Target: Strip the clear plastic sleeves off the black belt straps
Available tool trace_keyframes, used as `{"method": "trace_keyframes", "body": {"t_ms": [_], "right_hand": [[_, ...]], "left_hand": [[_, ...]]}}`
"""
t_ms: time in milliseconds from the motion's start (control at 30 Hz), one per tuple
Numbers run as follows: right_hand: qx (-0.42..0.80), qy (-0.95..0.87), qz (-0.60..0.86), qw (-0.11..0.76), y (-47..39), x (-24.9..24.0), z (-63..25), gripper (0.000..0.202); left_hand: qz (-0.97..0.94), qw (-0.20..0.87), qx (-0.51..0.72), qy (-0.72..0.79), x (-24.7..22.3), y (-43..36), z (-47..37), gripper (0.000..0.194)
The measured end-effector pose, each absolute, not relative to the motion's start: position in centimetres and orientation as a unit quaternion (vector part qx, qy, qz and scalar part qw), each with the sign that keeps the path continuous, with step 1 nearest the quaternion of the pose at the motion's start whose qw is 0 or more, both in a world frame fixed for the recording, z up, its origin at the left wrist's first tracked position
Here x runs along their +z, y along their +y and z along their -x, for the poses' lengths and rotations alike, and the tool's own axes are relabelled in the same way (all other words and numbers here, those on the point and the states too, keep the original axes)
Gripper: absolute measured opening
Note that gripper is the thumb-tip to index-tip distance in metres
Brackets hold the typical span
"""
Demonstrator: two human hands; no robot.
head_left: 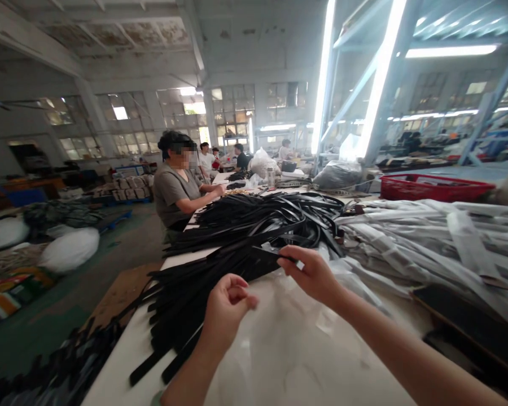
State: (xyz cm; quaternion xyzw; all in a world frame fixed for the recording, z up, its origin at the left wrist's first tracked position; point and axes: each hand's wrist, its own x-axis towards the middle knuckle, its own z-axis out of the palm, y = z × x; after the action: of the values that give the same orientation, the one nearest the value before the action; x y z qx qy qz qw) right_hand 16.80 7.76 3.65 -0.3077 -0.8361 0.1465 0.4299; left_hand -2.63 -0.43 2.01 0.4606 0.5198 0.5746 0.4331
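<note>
My right hand is closed, pinching a flat black strip between thumb and fingers above the table. The strip's far end overlaps dark straps behind it, so its full length is unclear. Lower and to the left, my left hand has its fingers curled in towards the thumb; whatever they hold, if anything, is hidden. Beside and behind it lies a thick pile of black straps, their ends fanned towards the table's left edge. More black straps loop in a heap beyond both hands. Clear plastic sheeting covers the table beneath my hands.
White-wrapped strips are heaped on the right, with a red basket behind them. A co-worker works at the table's far left side. Dark strap ends fill the lower left, below the table edge.
</note>
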Motion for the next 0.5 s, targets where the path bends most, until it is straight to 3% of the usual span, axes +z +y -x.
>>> {"method": "trace_keyframes", "body": {"t_ms": [133, 267, 500], "right_hand": [[0.115, -0.871, 0.277, 0.389, 5.9, 3.5, -18.2, 0.03], [0.084, -0.865, 0.287, 0.404, 5.8, 3.0, -18.3, 0.033], [0.058, -0.874, 0.277, 0.395, 6.7, 3.0, -18.9, 0.034]], "left_hand": [[-0.471, 0.376, 0.565, 0.564, 1.7, 0.0, 2.6, 0.034], [-0.499, 0.309, 0.546, 0.598, 1.2, 0.2, 2.6, 0.03], [-0.522, 0.283, 0.54, 0.597, 0.9, 0.2, 2.6, 0.029]]}}
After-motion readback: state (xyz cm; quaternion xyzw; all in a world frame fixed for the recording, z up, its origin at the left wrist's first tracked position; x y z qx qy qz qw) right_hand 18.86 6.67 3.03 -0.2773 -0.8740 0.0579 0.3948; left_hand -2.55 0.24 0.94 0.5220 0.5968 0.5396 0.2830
